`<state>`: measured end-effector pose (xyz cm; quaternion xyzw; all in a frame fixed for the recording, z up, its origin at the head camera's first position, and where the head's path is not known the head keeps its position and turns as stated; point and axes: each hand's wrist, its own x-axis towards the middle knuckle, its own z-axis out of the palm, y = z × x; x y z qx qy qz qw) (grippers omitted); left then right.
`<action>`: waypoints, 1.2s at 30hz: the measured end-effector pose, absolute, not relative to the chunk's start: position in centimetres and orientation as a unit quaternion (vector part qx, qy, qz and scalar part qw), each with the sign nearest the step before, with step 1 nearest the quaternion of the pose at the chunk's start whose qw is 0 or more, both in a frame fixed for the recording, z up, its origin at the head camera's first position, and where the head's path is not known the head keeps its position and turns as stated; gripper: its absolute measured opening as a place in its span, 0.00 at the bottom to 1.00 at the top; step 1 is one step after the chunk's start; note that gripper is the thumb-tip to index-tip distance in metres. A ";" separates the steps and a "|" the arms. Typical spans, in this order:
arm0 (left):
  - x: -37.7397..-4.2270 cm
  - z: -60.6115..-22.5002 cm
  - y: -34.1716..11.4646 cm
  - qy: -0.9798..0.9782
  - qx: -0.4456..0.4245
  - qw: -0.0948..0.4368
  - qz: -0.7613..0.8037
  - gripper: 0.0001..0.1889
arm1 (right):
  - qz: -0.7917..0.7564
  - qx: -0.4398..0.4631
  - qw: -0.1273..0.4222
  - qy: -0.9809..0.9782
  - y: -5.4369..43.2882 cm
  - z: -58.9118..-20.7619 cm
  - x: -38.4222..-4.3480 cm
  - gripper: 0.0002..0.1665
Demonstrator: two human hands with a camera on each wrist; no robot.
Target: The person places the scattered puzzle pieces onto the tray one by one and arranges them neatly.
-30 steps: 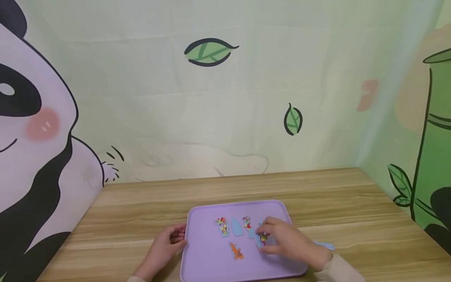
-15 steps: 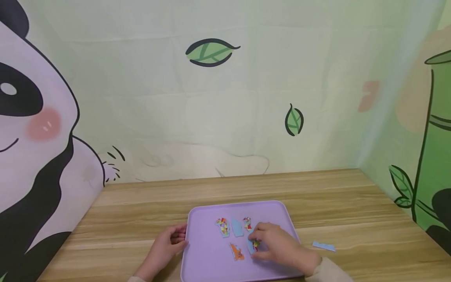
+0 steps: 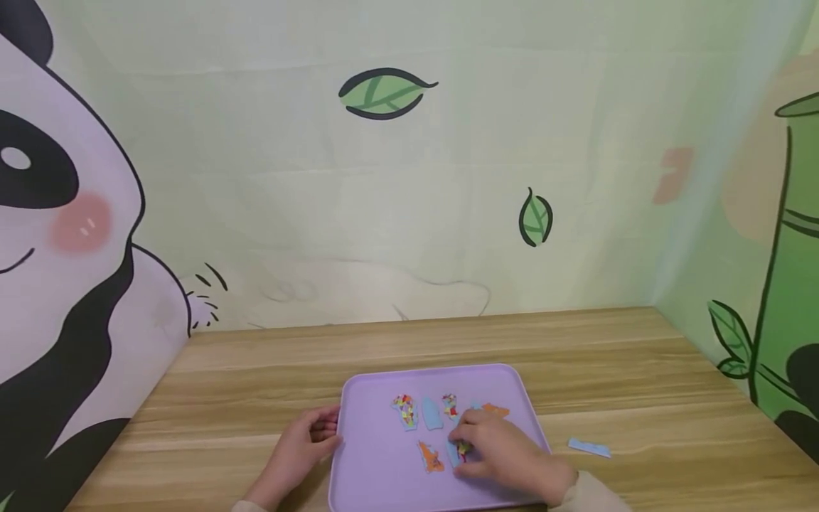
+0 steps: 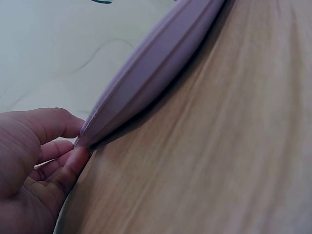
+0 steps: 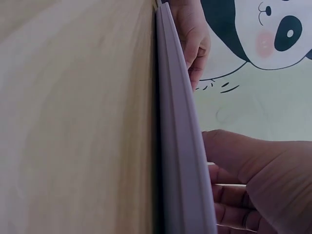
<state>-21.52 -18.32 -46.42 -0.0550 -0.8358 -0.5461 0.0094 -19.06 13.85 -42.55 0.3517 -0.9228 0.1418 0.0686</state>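
Note:
A lilac tray (image 3: 377,491) lies on the wooden table, with several flat puzzle pieces on it. My right hand (image 3: 505,449) is over its right half, thumb and fingers pinching a light-blue puzzle piece (image 3: 453,455) with a colourful print; the hand partly hides it. Close by are a multicoloured piece (image 3: 406,411), a plain blue piece (image 3: 431,414), another patterned piece (image 3: 450,405) and an orange-printed piece (image 3: 431,456). At the tray's left edge, my left hand (image 3: 301,442) holds the rim between thumb and fingers, as the left wrist view shows.
An orange piece (image 3: 495,409) lies on the tray behind my right hand, partly covered. To the right of the tray, a narrow blue strip (image 3: 589,447) rests on the table (image 3: 672,427). A wall with panda and leaf drawings (image 3: 384,213) stands behind.
My right hand has moved left and slightly towards me with the puzzle piece, baring the orange piece behind it and the blue strip. My left hand stays at the tray edge.

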 end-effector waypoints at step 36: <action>-21.7 -46.4 -18.4 -0.834 -0.065 0.008 -0.547 0.24 | 0.179 0.325 0.079 -0.925 16.2 -40.5 -19.6 0.15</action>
